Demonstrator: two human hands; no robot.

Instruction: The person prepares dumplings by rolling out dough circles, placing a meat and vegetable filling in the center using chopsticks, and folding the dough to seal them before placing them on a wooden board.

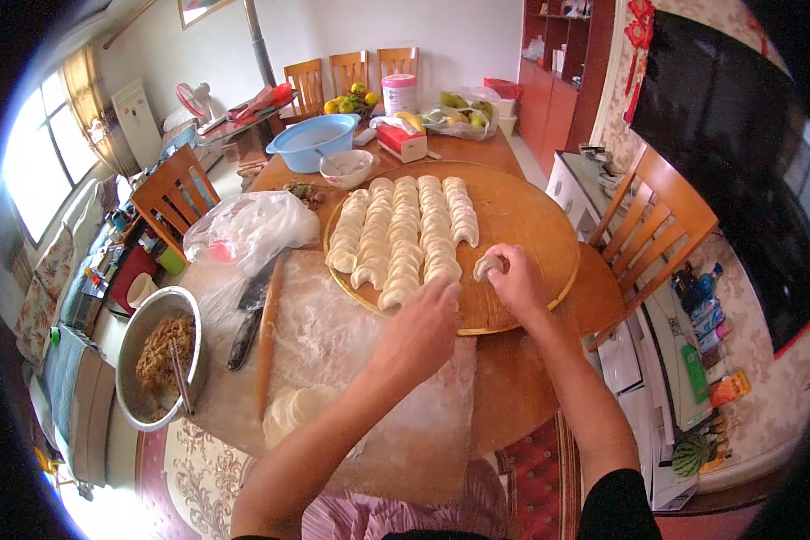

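Note:
Between the thumb and fingers of my right hand point(516, 280) is a folded dumpling point(489, 267), held over the round wooden tray point(526, 223). My left hand point(422, 324) is at the near end of a dumpling row point(439, 236), its fingertips close together; whether they touch or hold a dumpling cannot be told. Several rows of overlapping dumplings point(401, 250) cover the tray's left part. Round dough wrappers point(300, 408) lie stacked near my left forearm. A wooden rolling pin point(268, 337) and a dark-handled knife point(246, 331) lie on the floured board point(324, 304).
At the left table edge stands a metal bowl point(192, 317) of filling with chopsticks point(179, 374). Beyond are a plastic bag point(256, 226), a blue basin point(317, 138), a small bowl point(347, 169), a red tissue box point(405, 143) and bagged fruit point(462, 115). A wooden chair point(661, 236) stands right.

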